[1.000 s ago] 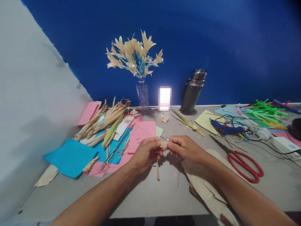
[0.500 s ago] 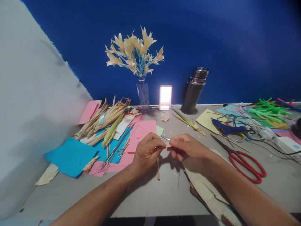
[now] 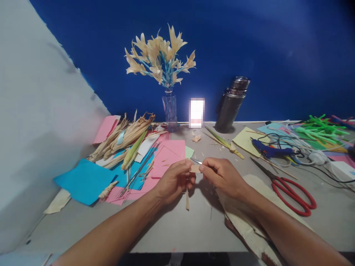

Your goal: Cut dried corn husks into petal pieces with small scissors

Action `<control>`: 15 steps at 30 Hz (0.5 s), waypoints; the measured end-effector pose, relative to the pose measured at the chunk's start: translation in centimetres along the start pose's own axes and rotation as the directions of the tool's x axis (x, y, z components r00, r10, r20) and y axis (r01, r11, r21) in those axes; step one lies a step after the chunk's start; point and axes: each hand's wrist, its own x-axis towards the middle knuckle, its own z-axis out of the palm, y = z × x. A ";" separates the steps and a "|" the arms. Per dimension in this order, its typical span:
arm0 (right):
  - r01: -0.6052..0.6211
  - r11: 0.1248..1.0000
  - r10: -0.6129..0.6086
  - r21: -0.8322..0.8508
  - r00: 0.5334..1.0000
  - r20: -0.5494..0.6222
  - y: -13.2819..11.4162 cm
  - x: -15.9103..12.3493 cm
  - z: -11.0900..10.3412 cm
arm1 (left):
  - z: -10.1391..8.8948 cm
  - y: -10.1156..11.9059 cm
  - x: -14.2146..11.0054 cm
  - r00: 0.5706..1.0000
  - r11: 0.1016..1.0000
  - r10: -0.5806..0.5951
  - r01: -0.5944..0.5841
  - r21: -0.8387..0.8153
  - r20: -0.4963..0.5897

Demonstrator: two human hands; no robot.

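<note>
Both my hands meet above the grey table point(image 3: 177, 229), pinching a small pale strip of corn husk point(image 3: 195, 169) between them. My left hand point(image 3: 174, 180) grips its left end with curled fingers. My right hand point(image 3: 222, 175) pinches its right end. A thin metal tip point(image 3: 196, 161) pokes out just behind the strip. A narrow husk sliver point(image 3: 187, 200) lies on the table below my left hand. A large pale husk sheet point(image 3: 249, 218) lies under my right forearm.
Pink and blue paper sheets point(image 3: 85, 181) and a bundle of dried husks point(image 3: 124, 138) lie at left. Red-handled scissors point(image 3: 291, 190), a blue glue gun point(image 3: 270, 150), cables and green pipe cleaners point(image 3: 318, 127) are at right. A vase of husk flowers point(image 3: 169, 107) and a dark flask point(image 3: 231, 105) stand behind.
My hands stay together on the small strip, shifting slightly right and down in view. The strip shows flatter between my fingers than half a second ago.
</note>
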 end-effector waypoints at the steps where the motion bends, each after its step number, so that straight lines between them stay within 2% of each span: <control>1: 0.008 1.000 -0.008 -0.013 1.000 -0.002 0.1 0.0 0.0 | 0.0 0.0 0.0 1.000 1.000 -0.007 0.007 0.008 0.001; 4: -0.007 1.000 0.007 0.001 1.000 0.006 0.1 -0.1 0.0 | -0.1 0.0 0.1 1.000 0.999 -0.014 0.014 0.042 -0.010; 10: -0.123 0.981 0.119 0.147 0.992 0.038 -0.2 -0.1 -0.3 | -0.2 0.0 0.2 1.000 0.998 0.019 -0.019 0.059 -0.006; 13: -0.212 0.938 0.195 0.275 0.977 0.088 -0.2 0.0 -0.2 | -0.1 0.1 0.0 0.993 0.986 0.119 -0.119 0.116 0.011; 15: -0.290 0.883 0.247 0.368 0.956 0.160 -0.1 0.2 0.0 | 0.0 0.2 -0.2 0.969 0.931 0.247 -0.241 0.276 0.014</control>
